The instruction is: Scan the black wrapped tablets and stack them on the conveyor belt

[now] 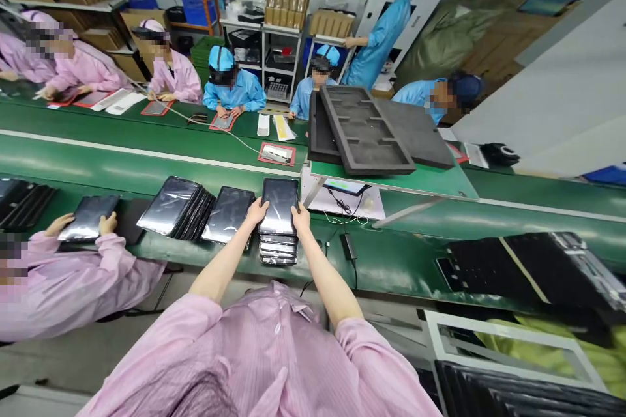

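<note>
At frame centre, the left hand [256, 211] and right hand [300, 216] pinch the near corners of the top tablet [279, 204] on a stack [278, 249] on the green table [391, 260]. Fanned tablets [195, 210] lie just left, seemingly unstacked.

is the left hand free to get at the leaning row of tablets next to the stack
Probably yes: the leaning row of tablets sits just left of the left hand with nothing between, though that hand grips the stack's top tablet.

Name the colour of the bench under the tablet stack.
Green bench, seen in the head view, under the stack.
</note>
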`<state>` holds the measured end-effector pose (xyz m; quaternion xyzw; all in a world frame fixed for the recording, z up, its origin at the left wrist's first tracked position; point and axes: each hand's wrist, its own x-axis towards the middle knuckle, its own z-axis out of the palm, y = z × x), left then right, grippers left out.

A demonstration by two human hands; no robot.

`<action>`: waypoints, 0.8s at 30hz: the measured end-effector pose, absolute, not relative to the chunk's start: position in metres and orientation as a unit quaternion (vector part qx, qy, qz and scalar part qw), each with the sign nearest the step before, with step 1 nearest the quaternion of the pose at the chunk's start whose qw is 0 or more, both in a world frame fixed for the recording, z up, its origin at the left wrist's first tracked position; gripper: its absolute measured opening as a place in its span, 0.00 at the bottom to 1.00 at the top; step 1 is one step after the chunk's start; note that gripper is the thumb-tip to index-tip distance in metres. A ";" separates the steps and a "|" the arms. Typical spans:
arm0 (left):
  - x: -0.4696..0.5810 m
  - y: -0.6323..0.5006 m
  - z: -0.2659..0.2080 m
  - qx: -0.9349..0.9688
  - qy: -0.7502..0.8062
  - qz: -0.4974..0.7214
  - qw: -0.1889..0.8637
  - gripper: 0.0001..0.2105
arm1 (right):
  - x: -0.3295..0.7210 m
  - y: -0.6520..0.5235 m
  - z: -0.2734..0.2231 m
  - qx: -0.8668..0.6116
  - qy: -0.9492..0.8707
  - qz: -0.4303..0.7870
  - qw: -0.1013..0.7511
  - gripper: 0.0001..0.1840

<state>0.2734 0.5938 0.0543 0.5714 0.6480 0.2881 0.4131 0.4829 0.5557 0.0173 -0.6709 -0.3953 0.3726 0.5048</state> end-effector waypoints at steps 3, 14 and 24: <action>0.272 0.594 0.048 0.570 0.655 0.259 0.423 0.21 | 0.482 0.556 0.010 -0.679 -0.387 0.361 0.508 0.27; 0.273 0.582 0.030 0.546 0.629 0.303 0.462 0.25 | 0.479 0.549 -0.007 -0.652 -0.362 0.373 0.552 0.33; 0.266 0.579 0.034 0.561 0.624 0.280 0.466 0.19 | 0.486 0.541 -0.010 -0.686 -0.382 0.349 0.512 0.32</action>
